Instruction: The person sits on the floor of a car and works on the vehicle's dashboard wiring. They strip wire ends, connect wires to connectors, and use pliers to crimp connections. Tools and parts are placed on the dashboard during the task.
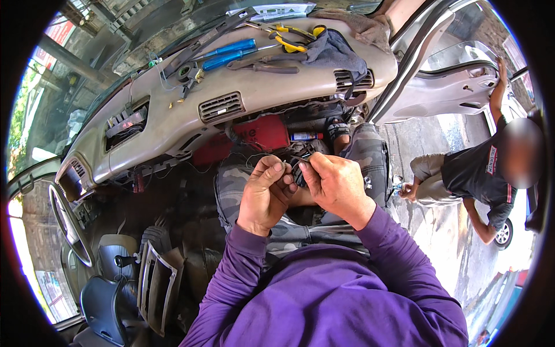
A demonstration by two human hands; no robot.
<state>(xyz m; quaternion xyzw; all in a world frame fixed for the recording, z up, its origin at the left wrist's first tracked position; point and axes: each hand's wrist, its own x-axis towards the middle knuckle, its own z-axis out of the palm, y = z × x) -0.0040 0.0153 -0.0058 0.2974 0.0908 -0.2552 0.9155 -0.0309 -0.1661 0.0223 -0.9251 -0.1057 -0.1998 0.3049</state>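
Observation:
My left hand (pixel 265 194) is closed in front of my lap, thumb and fingertips pinched together on a thin wire (pixel 252 154) that trails off to the left. Close beside it, my right hand (pixel 341 184) grips a small black part (pixel 300 171), which looks like a connector with wires. Fingers cover most of that part, so its exact kind is unclear. The fingertips of both hands are nearly touching.
A beige dashboard (pixel 167 124) spans ahead, carrying blue-handled screwdrivers (pixel 228 55), yellow-black pliers (pixel 289 39), grey-handled pliers (pixel 269 63) and a dark cloth (pixel 338 55). A red case (pixel 263 133) lies below. Another person (pixel 474 168) is beside the open door (pixel 445 92) at right.

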